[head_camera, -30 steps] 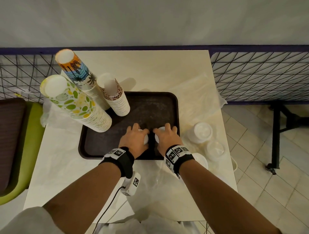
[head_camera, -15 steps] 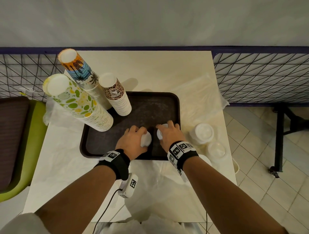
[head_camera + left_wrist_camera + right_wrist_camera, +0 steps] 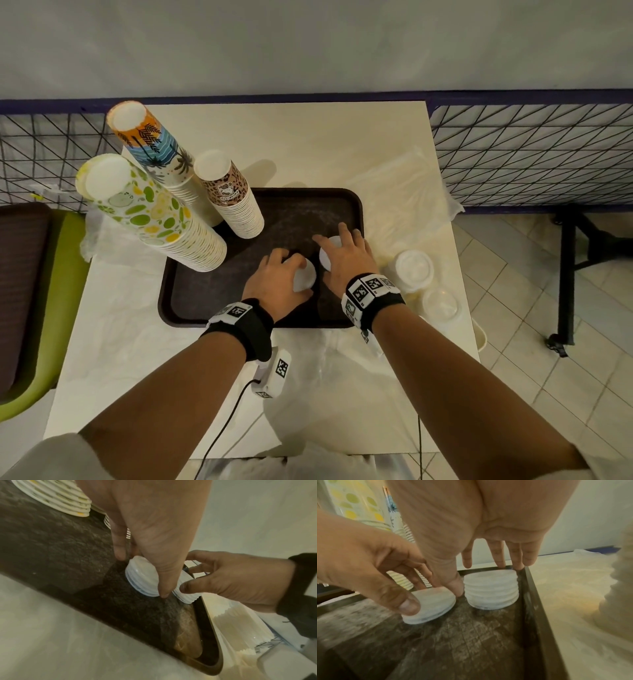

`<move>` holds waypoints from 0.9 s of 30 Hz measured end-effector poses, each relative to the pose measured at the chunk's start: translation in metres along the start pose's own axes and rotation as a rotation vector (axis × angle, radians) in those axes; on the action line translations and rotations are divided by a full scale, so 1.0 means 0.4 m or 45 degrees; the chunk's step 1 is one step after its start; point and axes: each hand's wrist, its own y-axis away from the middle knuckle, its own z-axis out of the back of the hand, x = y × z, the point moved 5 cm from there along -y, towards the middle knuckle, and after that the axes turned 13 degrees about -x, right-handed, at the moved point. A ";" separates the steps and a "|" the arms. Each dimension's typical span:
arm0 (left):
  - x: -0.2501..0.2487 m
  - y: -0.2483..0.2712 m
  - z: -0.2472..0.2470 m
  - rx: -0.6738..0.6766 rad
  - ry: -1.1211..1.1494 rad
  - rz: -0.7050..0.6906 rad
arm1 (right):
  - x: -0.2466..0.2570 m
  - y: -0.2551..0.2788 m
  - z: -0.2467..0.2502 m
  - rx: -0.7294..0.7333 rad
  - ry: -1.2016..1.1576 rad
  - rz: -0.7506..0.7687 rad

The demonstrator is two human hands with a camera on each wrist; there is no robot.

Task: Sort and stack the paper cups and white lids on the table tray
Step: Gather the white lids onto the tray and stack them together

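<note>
On the dark brown tray [image 3: 219,294] my left hand [image 3: 297,274] pinches a low stack of white lids [image 3: 142,577], thumb on its near edge and fingers behind; the stack tilts a little. Just right of it my right hand [image 3: 337,251] holds a taller stack of white lids [image 3: 491,591] near the tray's right rim, thumb on its left side and fingertips at its far top edge. Three upside-down stacks of paper cups stand at the tray's left: a lime-patterned stack [image 3: 150,212], a palm-tree stack [image 3: 154,147] and a leopard-print stack [image 3: 233,195].
Right of the tray, on the cream table [image 3: 308,144], stand another white lid stack [image 3: 412,270] and a clear lid stack [image 3: 440,305] beside crumpled plastic bags. A wire fence runs behind. A green chair [image 3: 65,308] is at the left; tiled floor drops off at the right.
The two hands have drawn slightly apart. My right hand has shifted its lid stack farther toward the tray's right rim, and the left stack now shows tilted under my left fingers.
</note>
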 end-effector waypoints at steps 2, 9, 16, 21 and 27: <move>0.001 0.007 0.008 -0.026 0.004 -0.009 | 0.002 0.014 0.023 -0.022 -0.074 -0.013; -0.040 0.068 0.061 -0.273 0.039 -0.079 | -0.006 0.092 0.194 -0.373 -0.418 -0.101; -0.150 0.170 0.058 -0.331 0.305 -0.223 | -0.142 0.244 0.341 -0.594 -0.496 -0.182; -0.250 0.231 0.007 -0.112 0.404 -0.324 | -0.283 0.410 0.303 -0.550 -0.348 -0.278; -0.353 0.250 -0.056 -0.045 0.343 -0.429 | -0.350 0.542 0.155 -0.412 -0.268 -0.333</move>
